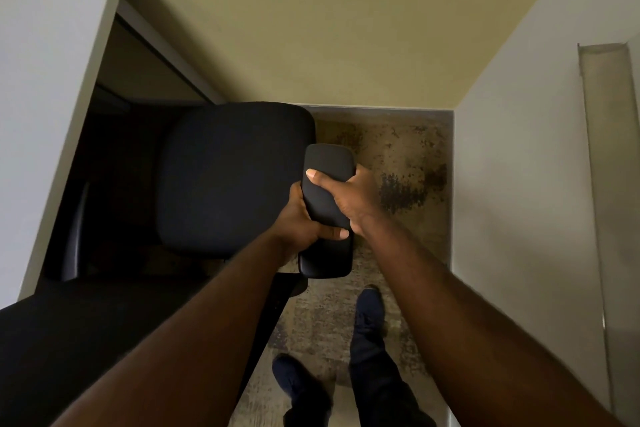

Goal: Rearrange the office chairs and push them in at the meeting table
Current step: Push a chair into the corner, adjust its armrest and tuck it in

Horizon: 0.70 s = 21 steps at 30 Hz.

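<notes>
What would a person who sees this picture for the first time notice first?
Most striking are the two hands in the centre: the left hand and the right hand both grip the black armrest of an office chair. The chair's dark seat lies just left of them, partly under the white table. Below right, the person's dark shoes stand on a stained carpet.

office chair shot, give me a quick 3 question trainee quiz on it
1. True or false: both hands grip the same armrest.
2. Which side of the seat does the table lie on? A) left B) right
3. Fill in: the floor beside the chair is ____.

Key: 1 true: left hand and right hand both wrap it. 2 A. 3 carpet.
</notes>
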### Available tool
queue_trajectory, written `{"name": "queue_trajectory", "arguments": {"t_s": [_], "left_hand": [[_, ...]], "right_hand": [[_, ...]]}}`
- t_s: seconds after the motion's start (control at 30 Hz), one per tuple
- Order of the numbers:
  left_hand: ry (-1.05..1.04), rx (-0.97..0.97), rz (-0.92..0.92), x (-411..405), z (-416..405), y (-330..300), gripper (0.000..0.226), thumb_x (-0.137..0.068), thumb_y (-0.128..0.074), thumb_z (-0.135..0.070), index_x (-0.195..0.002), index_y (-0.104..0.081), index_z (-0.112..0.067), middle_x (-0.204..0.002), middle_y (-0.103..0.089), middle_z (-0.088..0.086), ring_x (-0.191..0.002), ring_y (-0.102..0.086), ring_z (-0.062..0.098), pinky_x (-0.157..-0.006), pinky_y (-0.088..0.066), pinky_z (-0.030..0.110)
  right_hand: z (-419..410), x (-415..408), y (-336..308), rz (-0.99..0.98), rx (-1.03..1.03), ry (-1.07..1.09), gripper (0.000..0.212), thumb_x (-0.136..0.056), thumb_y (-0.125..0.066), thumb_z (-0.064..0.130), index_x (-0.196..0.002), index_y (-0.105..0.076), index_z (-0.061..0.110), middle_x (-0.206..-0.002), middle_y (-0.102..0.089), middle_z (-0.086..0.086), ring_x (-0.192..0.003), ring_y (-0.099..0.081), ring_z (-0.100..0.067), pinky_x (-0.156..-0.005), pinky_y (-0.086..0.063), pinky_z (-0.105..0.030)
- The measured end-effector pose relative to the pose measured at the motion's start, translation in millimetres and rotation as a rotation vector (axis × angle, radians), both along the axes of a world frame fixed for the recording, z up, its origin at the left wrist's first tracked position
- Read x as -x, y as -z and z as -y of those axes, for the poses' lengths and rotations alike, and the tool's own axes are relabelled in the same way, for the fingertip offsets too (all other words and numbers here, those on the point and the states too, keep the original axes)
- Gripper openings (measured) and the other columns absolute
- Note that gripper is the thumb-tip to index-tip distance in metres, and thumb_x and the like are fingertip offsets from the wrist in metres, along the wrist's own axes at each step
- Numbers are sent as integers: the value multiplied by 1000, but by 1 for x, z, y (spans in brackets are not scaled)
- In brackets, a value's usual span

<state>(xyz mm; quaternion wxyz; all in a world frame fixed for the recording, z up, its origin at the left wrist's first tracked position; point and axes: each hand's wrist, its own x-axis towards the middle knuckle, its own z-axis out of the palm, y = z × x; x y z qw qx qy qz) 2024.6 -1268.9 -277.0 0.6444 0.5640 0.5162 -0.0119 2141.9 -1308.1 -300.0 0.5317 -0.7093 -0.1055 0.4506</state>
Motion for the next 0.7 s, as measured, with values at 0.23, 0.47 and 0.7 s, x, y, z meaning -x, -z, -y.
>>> {"name": "queue_trajectory", "arguments": {"t_s": [0.23,0.47,0.7], "left_hand": [[50,-5,-117,4,3,15,114,-54,-93,-14,-141,-20,-18,-129,-46,-2,-120,-46,19,-81,-50,28],[91,16,-241,18,20,59,113,-58,-90,-13,-143,-16,-16,-130,-44,4,-120,-44,24,-79,-47,34],[144,24,-239,17,14,76,118,-60,-90,-17,-145,-8,-20,-131,-38,-1,-122,-40,20,-77,-43,26]], "right_hand": [[7,7,20,36,65,-12,59,-48,-83,60,-93,-57,33,-92,-63,13,-78,-62,-4,-55,-52,-19],[21,27,70,48,154,-4,74,-51,-83,57,-111,-59,20,-97,-60,9,-84,-59,-6,-58,-45,-16],[20,25,85,55,151,4,70,-52,-84,56,-108,-58,22,-96,-60,10,-78,-56,0,-57,-42,-13]]}}
